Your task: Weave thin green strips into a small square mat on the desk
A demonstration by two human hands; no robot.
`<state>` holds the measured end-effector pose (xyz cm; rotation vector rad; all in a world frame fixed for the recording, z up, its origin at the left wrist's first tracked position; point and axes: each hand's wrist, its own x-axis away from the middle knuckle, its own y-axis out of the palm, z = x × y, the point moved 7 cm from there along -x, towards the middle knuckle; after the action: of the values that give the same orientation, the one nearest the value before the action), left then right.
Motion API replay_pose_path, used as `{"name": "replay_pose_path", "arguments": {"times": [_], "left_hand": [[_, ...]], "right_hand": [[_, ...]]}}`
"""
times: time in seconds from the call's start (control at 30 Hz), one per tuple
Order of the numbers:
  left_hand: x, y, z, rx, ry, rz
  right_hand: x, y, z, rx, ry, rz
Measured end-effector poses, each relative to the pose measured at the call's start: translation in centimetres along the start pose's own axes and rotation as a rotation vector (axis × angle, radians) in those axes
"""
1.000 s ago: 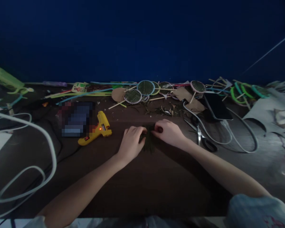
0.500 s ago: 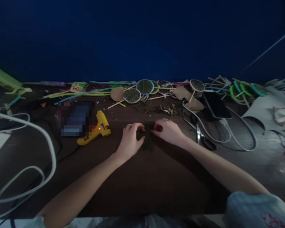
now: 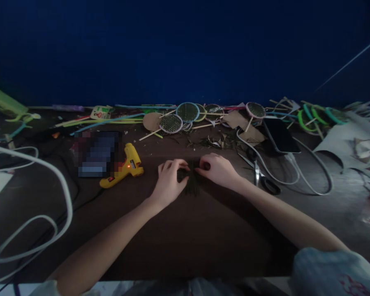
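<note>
A small bundle of dark green grass-like strands (image 3: 191,187) lies on the dark table between my hands, its loose ends fanned towards me. My left hand (image 3: 168,180) curls round its left side, thumb and fingertips at the strands. From the right, my right hand (image 3: 218,169) is closed in a pinch at the upper part of the bundle. The fine strands are dim, so how they cross at the fingertips cannot be made out. A yellow glue gun (image 3: 125,167) with a lit orange light lies left of my left hand. Scissors (image 3: 257,174) rest right of my right hand.
Round coloured hoops filled with green weave (image 3: 188,112) and sticks line the table's back edge. Grass scraps (image 3: 217,142) lie in front of them. A phone (image 3: 282,135) with a white cable is at right. A white cable (image 3: 68,197) loops at left, near a blurred-out device (image 3: 98,154).
My left fingertips have shifted very slightly right along the strands. Both hands otherwise hold nearly the same pose, and the view has moved a touch.
</note>
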<state>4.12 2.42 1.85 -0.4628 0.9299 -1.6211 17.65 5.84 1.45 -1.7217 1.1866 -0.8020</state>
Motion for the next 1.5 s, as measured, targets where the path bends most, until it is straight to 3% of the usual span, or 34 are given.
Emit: {"name": "replay_pose_path", "arguments": {"times": [0.27, 0.43, 0.67, 0.77, 0.87, 1.03, 1.5], "left_hand": [[0.0, 0.1, -0.2, -0.035, -0.001, 0.017], [-0.3, 0.4, -0.4, -0.068, -0.025, -0.037], [-0.3, 0.5, -0.7, -0.09, 0.013, -0.04], [-0.3, 0.3, -0.4, -0.066, 0.016, -0.039], [-0.3, 0.1, 0.0, -0.053, 0.009, -0.044], [-0.3, 0.0, 0.0, -0.041, -0.021, -0.039], [-0.5, 0.1, -0.7, 0.019, -0.065, -0.063]], "right_hand": [[0.1, -0.9, -0.3, -0.125, -0.013, 0.056], [0.6, -1.3, -1.9, -0.326, -0.139, 0.083], [0.9, -1.4, -3.4, -0.372, -0.319, 0.094], [0.2, -1.5, -2.3, -0.411, -0.264, 0.154], [-0.5, -1.0, -1.3, -0.29, -0.21, 0.227], [-0.9, 0.5, -1.0, -0.144, -0.198, 0.189], [-1.1, 0.4, -0.5, -0.237, -0.173, 0.164]]}}
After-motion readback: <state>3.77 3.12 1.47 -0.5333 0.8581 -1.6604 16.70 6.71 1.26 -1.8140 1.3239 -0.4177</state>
